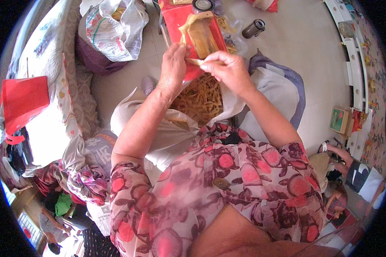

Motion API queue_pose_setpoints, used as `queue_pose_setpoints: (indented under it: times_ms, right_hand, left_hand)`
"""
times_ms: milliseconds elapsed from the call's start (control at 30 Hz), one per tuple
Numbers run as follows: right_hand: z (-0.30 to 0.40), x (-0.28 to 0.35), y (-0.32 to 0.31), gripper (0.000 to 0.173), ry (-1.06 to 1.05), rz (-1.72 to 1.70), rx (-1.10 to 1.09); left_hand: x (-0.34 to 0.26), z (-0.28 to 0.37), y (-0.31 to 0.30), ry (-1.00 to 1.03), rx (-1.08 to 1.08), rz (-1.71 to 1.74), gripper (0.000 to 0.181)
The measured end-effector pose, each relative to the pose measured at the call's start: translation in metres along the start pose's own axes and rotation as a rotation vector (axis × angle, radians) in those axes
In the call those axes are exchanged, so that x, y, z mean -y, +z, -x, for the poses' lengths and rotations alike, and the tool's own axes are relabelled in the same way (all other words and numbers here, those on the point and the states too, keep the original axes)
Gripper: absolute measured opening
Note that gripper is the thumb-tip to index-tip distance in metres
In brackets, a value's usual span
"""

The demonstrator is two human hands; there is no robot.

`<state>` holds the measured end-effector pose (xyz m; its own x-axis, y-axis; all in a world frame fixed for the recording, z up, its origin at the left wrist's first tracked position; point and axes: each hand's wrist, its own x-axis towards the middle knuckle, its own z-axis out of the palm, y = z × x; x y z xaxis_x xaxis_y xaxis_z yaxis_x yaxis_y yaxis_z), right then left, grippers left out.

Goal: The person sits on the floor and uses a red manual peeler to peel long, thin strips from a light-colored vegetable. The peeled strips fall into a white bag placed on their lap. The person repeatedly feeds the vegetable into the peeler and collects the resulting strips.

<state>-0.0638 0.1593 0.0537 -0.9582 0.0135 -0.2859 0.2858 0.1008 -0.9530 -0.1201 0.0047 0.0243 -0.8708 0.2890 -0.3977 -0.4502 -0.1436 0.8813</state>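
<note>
Over the near part of a red-covered narrow stand (174, 19), both hands are raised close together. My left hand (176, 61) pinches a pale yellow strip (184, 31), which runs up to a wooden bar on the stand. Between thumb and fingers my right hand (223, 66) grips the end of a short pale strip (194, 61), whose other end reaches towards my left hand. Just beyond the hands, a yellowish sheet-like bundle (201, 37) lies on the red surface. Below them, a white bag (233, 102) across the lap holds many brownish-yellow strips (201, 98).
A white woven sack (133, 29) with similar strips stands at the upper left. A dark flask (253, 29) stands on the floor to the right; a round-lidded jar (203, 4) is at the stand's far end. Other people sit at the lower left and lower right.
</note>
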Motion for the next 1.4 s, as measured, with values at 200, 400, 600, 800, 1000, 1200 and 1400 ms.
queue_pose_setpoints:
  times_ms: [200, 400, 600, 800, 1000, 1200, 1400]
  right_hand:
    - [-0.004, 0.010, 0.006, 0.009, -0.313, 0.069, -0.148]
    - [-0.021, 0.007, 0.002, 0.008, -0.947, 0.851, -0.298]
    - [-0.021, 0.006, 0.008, 0.021, -0.011, -0.545, -0.118]
    - [-0.008, 0.021, 0.007, 0.017, 0.141, -0.393, 0.063]
    - [-0.010, 0.014, 0.003, 0.017, 0.236, -0.328, 0.045]
    - [-0.003, 0.014, -0.002, 0.020, -0.466, 0.604, -0.211]
    - [-0.007, -0.002, -0.006, 0.020, -0.270, 0.120, -0.044]
  left_hand:
    - [0.011, 0.000, 0.000, 0.222, 0.289, -0.354, 0.023]
    - [0.007, 0.006, 0.000, 0.850, 0.253, -1.097, 0.022]
    - [-0.008, 0.008, 0.003, 0.812, 0.038, -0.648, 0.025]
    - [-0.006, 0.005, -0.001, 0.943, 0.072, -0.794, 0.020]
    - [0.000, 0.005, 0.000, 0.795, 0.052, -0.870, 0.016]
    - [0.004, 0.006, 0.004, 0.451, 0.310, -0.395, 0.012]
    - [0.004, -0.002, 0.001, 0.603, 0.162, -0.554, 0.009]
